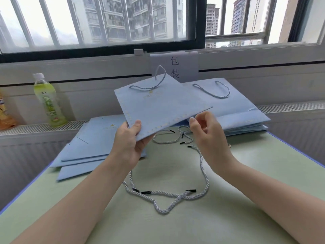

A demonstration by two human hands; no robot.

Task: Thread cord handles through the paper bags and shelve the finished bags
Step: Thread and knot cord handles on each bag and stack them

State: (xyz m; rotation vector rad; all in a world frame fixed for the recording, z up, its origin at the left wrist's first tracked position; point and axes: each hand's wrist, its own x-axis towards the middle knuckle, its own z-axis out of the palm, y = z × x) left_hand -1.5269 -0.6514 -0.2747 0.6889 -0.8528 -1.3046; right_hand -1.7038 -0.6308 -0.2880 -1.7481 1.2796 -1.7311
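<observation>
A flat light-blue paper bag (158,106) with cord handles at its far edge is held up above the table. My left hand (130,138) grips its near left corner, thumb on top. My right hand (205,131) hovers at the bag's near right edge with fingers loosely curled; whether the fingertips touch the edge I cannot tell. Loose pale-blue cords (168,194) with black tips lie on the green table below. A stack of unthreaded bags (91,147) lies at the left. A stack of bags with handles (233,106) lies at the right.
A green drink bottle (47,101) and an orange packet (5,113) stand on the radiator ledge at the left. A paper sign (175,67) hangs below the window. The green table (246,199) has a blue rim.
</observation>
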